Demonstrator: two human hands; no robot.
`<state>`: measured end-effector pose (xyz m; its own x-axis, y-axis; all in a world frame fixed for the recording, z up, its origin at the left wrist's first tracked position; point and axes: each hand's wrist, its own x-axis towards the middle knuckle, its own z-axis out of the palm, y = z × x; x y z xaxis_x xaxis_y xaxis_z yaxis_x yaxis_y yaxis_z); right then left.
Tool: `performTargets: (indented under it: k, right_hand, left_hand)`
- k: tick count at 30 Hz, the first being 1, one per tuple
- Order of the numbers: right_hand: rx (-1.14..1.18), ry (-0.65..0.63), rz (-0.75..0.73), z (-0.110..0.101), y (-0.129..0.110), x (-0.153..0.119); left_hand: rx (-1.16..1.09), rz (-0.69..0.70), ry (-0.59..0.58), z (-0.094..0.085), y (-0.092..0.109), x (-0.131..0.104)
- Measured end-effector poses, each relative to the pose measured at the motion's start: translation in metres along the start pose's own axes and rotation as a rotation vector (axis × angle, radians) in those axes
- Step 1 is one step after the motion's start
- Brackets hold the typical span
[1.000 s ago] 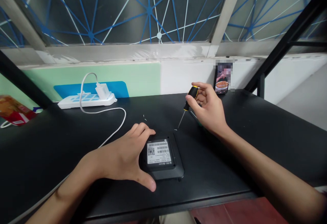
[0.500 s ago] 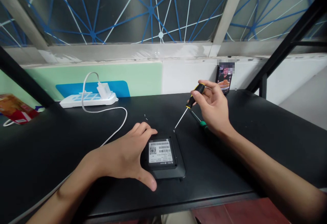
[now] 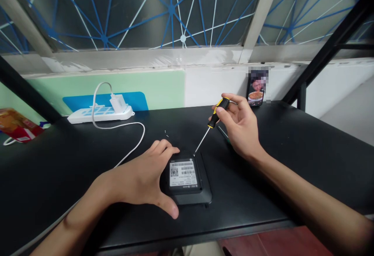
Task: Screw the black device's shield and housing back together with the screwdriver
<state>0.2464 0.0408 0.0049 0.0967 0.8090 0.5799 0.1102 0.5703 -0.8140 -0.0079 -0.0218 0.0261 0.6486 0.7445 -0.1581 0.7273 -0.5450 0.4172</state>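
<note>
A black box-shaped device (image 3: 189, 198) lies on the black table, a white printed label (image 3: 183, 174) on its upper face. My left hand (image 3: 143, 174) rests against the device's left side, thumb and fingers spread around it. In my right hand (image 3: 241, 125) is a black and yellow screwdriver (image 3: 215, 116), tilted, its tip at the device's top right corner near a screw hole. A small bright bit, perhaps a screw, shows at the tip. Partly hidden under my right hand lies a second screwdriver (image 3: 223, 132). Two tiny screws (image 3: 166, 134) lie behind the device.
A white power strip (image 3: 101, 114) with a plugged-in charger (image 3: 118, 103) stands at the back left; its white cable (image 3: 137, 143) runs behind my left hand. A phone (image 3: 256, 88) leans on the wall. At the far left lies a red and orange packet (image 3: 20, 125).
My right hand has moved left and slightly down with the screwdriver, bringing the tip from just behind the device onto its corner. My left hand has stayed in place.
</note>
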Motion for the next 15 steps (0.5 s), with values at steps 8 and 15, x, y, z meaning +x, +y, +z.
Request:
performTargets:
  k: [8, 15]
  right_hand:
    - [0.078, -0.028, -0.018, 0.0012, 0.0008, -0.0025]
    - [0.043, -0.045, -0.040, 0.0000, -0.0012, -0.0036]
  left_hand:
    - [-0.001, 0.008, 0.000, 0.0003, -0.0002, 0.0004]
    - [0.004, 0.003, -0.005, 0.0006, -0.0003, 0.0001]
